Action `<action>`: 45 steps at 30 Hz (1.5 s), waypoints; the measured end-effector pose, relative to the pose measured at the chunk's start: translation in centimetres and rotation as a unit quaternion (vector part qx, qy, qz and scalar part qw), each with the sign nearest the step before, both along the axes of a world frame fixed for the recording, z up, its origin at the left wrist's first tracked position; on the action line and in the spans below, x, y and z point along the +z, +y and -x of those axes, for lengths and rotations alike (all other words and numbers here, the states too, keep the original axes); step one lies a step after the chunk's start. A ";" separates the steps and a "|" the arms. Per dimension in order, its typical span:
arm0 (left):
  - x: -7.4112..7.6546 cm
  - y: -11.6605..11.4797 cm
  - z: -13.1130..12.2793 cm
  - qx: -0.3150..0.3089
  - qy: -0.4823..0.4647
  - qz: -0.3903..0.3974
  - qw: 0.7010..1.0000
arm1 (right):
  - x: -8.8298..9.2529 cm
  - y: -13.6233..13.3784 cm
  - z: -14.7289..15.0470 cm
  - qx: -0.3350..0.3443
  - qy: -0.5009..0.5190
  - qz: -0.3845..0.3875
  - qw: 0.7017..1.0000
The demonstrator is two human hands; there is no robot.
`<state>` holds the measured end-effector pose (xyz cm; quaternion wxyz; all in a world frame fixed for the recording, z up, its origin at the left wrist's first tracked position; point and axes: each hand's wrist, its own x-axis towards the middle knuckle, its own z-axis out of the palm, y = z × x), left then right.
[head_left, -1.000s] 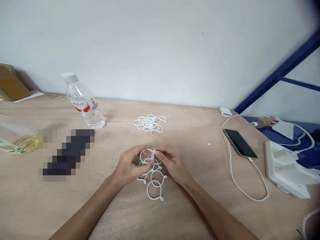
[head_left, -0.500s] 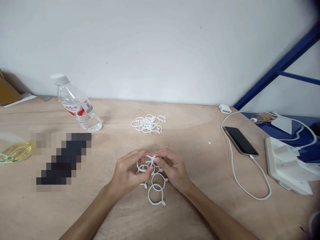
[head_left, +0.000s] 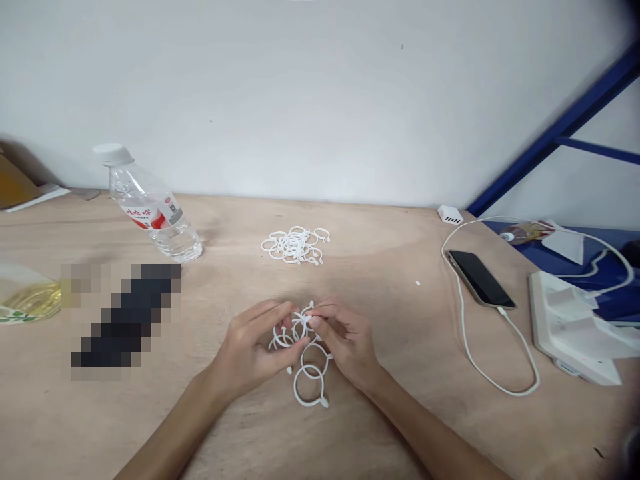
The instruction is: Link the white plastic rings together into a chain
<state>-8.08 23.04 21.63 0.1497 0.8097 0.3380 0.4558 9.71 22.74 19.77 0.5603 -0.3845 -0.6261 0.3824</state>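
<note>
Between my hands is a white plastic curtain ring point(head_left: 303, 319) with a small eyelet. My left hand point(head_left: 257, 343) closes thumb and fingers on its left side. My right hand point(head_left: 347, 340) pinches it near the eyelet, and those fingertips partly cover it. Beneath and around the fingers lie several more white rings, linked or overlapping; I cannot tell which. The nearest loose ring point(head_left: 324, 403) lies flat on the table, overlapping another. Farther back, a pile of similar white rings point(head_left: 295, 245) rests on the wood.
A water bottle point(head_left: 167, 223) stands at the left, beside a pixelated dark patch. At the right lie a phone point(head_left: 480, 279) on a white cable and a white power strip point(head_left: 570, 333). A small white vented block point(head_left: 450, 214) sits near the wall.
The held ring has tilted between my fingers and looks narrower. Both hands stay in nearly the same place. The whole view has shifted slightly.
</note>
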 end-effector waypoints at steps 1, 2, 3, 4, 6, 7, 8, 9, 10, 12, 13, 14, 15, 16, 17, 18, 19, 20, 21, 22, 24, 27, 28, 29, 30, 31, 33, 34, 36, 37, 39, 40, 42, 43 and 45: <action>0.0 0.0 0.1 0.003 0.016 0.022 1.000 | -0.2 0.1 -0.1 0.001 0.000 0.008 1.000; 0.1 0.0 0.2 0.004 0.035 0.050 0.998 | -0.4 0.1 -0.2 0.006 -0.004 0.012 1.000; 0.2 0.1 0.4 0.003 0.054 0.079 0.995 | -0.4 0.2 -0.2 0.010 -0.007 0.015 1.000; 0.5 0.2 0.6 0.001 0.072 0.108 0.992 | -0.5 0.2 -0.3 0.011 -0.010 0.017 1.000; 1.1 0.7 0.9 -0.002 0.100 0.152 0.983 | -0.4 0.3 -0.5 -0.006 -0.005 0.033 0.999; 1.4 1.2 1.0 0.000 0.110 0.167 0.980 | -0.3 0.4 -0.5 -0.024 0.001 0.047 0.999; 1.5 1.9 1.1 0.007 0.117 0.175 0.978 | -0.3 0.4 -0.6 -0.045 0.008 0.065 0.997; 1.4 2.7 1.1 0.019 0.121 0.176 0.977 | -0.3 0.5 -0.6 -0.066 0.017 0.087 0.994; 1.2 3.6 1.1 0.035 0.126 0.173 0.976 | -0.3 0.6 -0.5 -0.083 0.026 0.110 0.990; 0.3 5.6 0.9 0.078 0.140 0.137 0.978 | -0.4 0.8 -0.5 -0.100 0.048 0.144 0.983; -0.4 6.6 0.7 0.105 0.152 0.114 0.976 | -0.5 0.8 -0.4 -0.103 0.061 0.155 0.981; -1.2 7.4 0.5 0.126 0.161 0.099 0.974 | -0.6 0.9 -0.4 -0.104 0.071 0.161 0.979; -1.9 8.2 0.3 0.141 0.165 0.087 0.972 | -0.7 1.0 -0.4 -0.105 0.078 0.164 0.978; -2.6 8.7 0.1 0.155 0.167 0.079 0.970 | -0.7 1.0 -0.3 -0.106 0.080 0.164 0.977; -3.2 9.1 -0.1 0.169 0.165 0.074 0.969 | -0.7 1.1 -0.3 -0.106 0.080 0.163 0.978; -3.6 9.4 -0.3 0.179 0.164 0.072 0.968 | -0.7 1.1 -0.2 -0.106 0.077 0.161 0.978; -3.9 9.5 -0.5 0.185 0.162 0.071 0.967 | -0.7 1.1 -0.2 -0.105 0.073 0.159 0.979; -4.0 9.3 -0.7 0.189 0.161 0.070 0.966 | -0.7 1.1 -0.2 -0.105 0.068 0.156 0.980; -4.0 9.1 -0.9 0.189 0.162 0.069 0.966 | -0.8 1.1 -0.2 -0.106 0.062 0.153 0.981; -3.9 8.6 -1.0 0.184 0.163 0.066 0.967 | -0.8 1.1 -0.2 -0.111 0.055 0.149 0.981; -3.4 7.1 -1.2 0.165 0.168 0.060 0.970 | -1.0 1.2 -0.2 -0.126 0.035 0.143 0.981; -2.6 4.4 -1.1 0.121 0.168 0.065 0.976 | -1.3 1.4 -0.2 -0.136 0.014 0.144 0.980; -2.4 3.6 -1.0 0.118 0.162 0.072 0.977 | -1.4 1.5 -0.2 -0.133 0.008 0.147 0.980; -2.2 2.9 -0.9 0.117 0.153 0.082 0.978 | -1.4 1.5 -0.2 -0.129 -0.001 0.148 0.981; -2.1 2.4 -0.8 0.115 0.142 0.092 0.979 | -1.3 1.5 -0.1 -0.124 -0.013 0.146 0.981; -2.2 2.2 -0.7 0.113 0.128 0.100 0.980 | -1.2 1.5 -0.1 -0.118 -0.028 0.142 0.982; -2.3 2.1 -0.6 0.098 0.099 0.115 0.984 | -1.0 1.4 0.0 -0.108 -0.055 0.133 0.984; -2.5 2.3 -0.5 0.094 0.085 0.120 0.985 | -0.9 1.3 0.1 -0.105 -0.065 0.129 0.984; -2.7 2.9 -0.4 0.100 0.062 0.126 0.985 | -0.7 1.3 0.2 -0.107 -0.077 0.126 0.983; -2.8 3.2 -0.2 0.108 0.055 0.126 0.985 | -0.7 1.3 0.2 -0.109 -0.080 0.125 0.983; -2.9 3.9 0.3 0.128 0.054 0.113 0.984 | -0.8 1.3 0.2 -0.112 -0.084 0.122 0.983; -2.9 4.2 0.6 0.142 0.061 0.097 0.983 | -0.8 1.3 0.2 -0.115 -0.084 0.120 0.983; -2.9 4.6 1.2 0.187 0.086 0.051 0.977 | -0.8 1.4 0.2 -0.119 -0.082 0.115 0.983; -2.9 4.8 1.5 0.210 0.099 0.031 0.972 | -0.8 1.4 0.2 -0.121 -0.081 0.113 0.983; -2.9 5.0 1.9 0.230 0.112 0.026 0.966 | -0.8 1.4 0.3 -0.122 -0.082 0.112 0.983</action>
